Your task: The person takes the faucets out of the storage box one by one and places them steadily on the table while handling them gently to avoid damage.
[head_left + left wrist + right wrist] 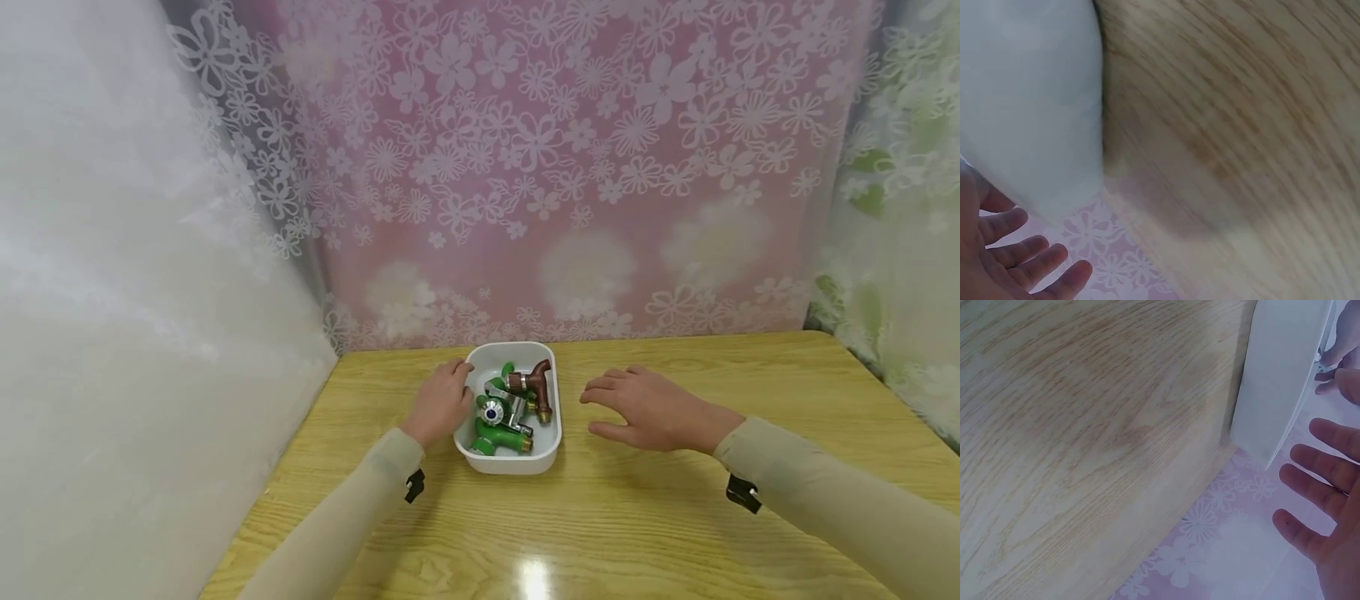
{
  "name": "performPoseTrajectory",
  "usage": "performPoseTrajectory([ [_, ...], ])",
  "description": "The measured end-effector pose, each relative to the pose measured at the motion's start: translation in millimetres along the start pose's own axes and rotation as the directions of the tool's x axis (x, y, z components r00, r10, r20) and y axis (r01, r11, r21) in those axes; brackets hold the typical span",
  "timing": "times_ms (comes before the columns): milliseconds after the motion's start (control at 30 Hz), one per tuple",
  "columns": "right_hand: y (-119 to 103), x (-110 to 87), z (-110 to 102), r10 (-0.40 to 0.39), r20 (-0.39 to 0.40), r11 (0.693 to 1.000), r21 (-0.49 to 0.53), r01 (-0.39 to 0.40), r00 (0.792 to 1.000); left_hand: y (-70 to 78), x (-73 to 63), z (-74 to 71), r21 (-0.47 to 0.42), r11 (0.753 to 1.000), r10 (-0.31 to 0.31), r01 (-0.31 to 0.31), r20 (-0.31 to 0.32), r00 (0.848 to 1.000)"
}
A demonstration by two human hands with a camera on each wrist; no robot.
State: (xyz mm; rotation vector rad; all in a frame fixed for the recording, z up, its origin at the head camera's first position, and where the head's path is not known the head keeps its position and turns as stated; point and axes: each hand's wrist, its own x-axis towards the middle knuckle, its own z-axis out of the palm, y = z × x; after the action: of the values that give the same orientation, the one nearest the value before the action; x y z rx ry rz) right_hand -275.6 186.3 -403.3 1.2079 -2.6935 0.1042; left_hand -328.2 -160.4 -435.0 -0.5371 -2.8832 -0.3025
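Observation:
A white plastic tub (512,467) stands on the table, holding several taps. On its right side lies a brown tap (542,388) with a brass threaded end. A chrome tap with a white, blue-centred knob (492,413) lies in the middle, partly over green ones. Toward the near end is a green tap (504,436). My left hand (441,405) is at the tub's left rim, its fingers (1025,255) loosely extended and spread beside the wall; whether it touches is unclear. My right hand (651,410) hovers to the tub's right, apart from it, fingers (1313,484) spread and holding nothing.
The wood-grain table (622,533) ends at a back edge just behind the tub. A pink flowered curtain (570,200) hangs behind it. White sheeting (150,317) borders the left side, and a green-patterned curtain (892,275) the right.

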Motion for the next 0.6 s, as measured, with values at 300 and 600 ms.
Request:
performPoseTrajectory([
  [300, 1.3, -0.8, 4.5, -0.019, -0.012, 0.999, -0.033, 0.018, 1.000, -4.4, 0.2, 10.1, -0.005, 1.000, -0.027, 0.027, 0.047, 0.999],
  [600, 0.0, 10.9, -0.3, -0.018, 0.027, 1.000, -0.004, 0.018, 0.999, -3.6, 0.8, 12.5, 0.023, 1.000, -0.003, 0.002, 0.043, 0.999],
])
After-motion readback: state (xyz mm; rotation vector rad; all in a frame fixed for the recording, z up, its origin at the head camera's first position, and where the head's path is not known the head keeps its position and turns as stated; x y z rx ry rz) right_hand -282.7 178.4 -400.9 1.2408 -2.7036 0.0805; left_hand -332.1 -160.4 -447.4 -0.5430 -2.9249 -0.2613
